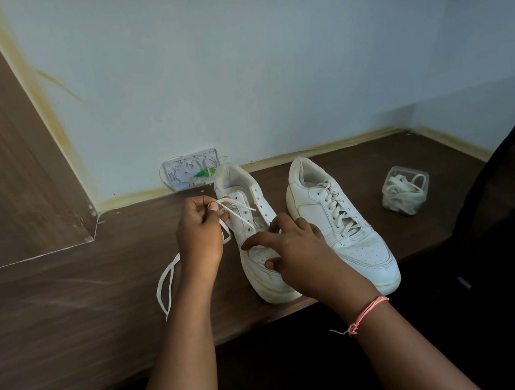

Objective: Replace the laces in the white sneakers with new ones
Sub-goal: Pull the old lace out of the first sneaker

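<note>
The left hand (200,233) is pinching a loose lace (166,283) beside the left sneaker (250,226), mid-desk near its front edge. The right hand (294,249) is resting spread-fingered on that sneaker. The laced sneaker (341,225) is sitting just right.

Two white sneakers stand side by side on a dark wooden desk (65,307) at the frame's centre, heels toward the pale wall. The left sneaker (251,229) has most eyelets bare; the right sneaker (340,222) is fully laced. The left hand (200,233) pinches a loose white lace (167,281) above the left sneaker's collar, and the lace trails down onto the desk at lower left. The right hand (295,252) rests on that sneaker's toe, forefinger extended. At right sits a clear plastic box (405,189) holding coiled white laces.
</note>
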Available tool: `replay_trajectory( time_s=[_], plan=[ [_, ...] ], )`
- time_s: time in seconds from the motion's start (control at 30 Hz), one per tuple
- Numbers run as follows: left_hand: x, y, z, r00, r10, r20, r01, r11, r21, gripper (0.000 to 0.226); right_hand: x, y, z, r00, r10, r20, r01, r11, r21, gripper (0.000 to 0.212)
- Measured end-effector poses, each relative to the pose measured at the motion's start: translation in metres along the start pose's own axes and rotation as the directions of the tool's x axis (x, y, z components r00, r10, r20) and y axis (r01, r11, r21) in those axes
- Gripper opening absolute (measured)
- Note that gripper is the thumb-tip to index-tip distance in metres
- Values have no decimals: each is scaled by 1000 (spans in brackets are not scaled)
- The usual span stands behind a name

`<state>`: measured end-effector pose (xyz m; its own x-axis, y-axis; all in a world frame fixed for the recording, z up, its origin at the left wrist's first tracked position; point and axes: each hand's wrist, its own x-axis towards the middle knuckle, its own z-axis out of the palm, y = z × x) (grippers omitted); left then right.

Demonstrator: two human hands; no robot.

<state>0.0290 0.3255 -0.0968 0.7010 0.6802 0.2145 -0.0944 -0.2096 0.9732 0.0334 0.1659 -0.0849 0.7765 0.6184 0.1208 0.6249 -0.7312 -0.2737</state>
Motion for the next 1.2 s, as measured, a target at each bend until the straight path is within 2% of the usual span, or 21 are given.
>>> replay_trajectory(
  time_s=[0.33, 0.53, 0.67, 0.8, 0.9, 0.97, 1.07, 1.2],
  plan=[
    [2, -3, 3, 998, 37, -54, -32, 995, 91, 7, 1, -7, 4, 999, 40, 4, -40, 999, 6, 53],
    [-5, 4, 8, 986, 112, -124, -99, 989, 108, 7, 0, -10, 2, 999, 40, 20, -40, 999, 6, 51],
    [-9, 5, 9, 965, 228, -127, -212, 969, 125, 7, 0, -9, 2, 1000, 14, 13, -14, 999, 52, 50],
    [-7, 1, 11, 972, 235, -7, -234, 971, 57, 6, 3, -2, 0, 1000, -19, 11, 18, 995, 95, 44],
    [-6, 1, 10, 969, 212, 123, -215, 977, 7, 6, 4, 8, -6, 1000, 27, -13, -22, 968, 251, 38],
    [-7, 1, 10, 968, 201, 151, -202, 979, -5, 7, 5, 13, -6, 998, 60, -28, -47, 943, 330, 35],
    [-9, 2, 10, 971, 175, 160, -173, 985, -26, 6, 8, 7, 4, 976, 128, -178, -70, 951, 301, 22],
    [-8, 3, 11, 974, 157, 163, -150, 987, -56, 12, 14, -9, 24, 888, 186, -420, -135, 980, 149, 27]
  ],
)
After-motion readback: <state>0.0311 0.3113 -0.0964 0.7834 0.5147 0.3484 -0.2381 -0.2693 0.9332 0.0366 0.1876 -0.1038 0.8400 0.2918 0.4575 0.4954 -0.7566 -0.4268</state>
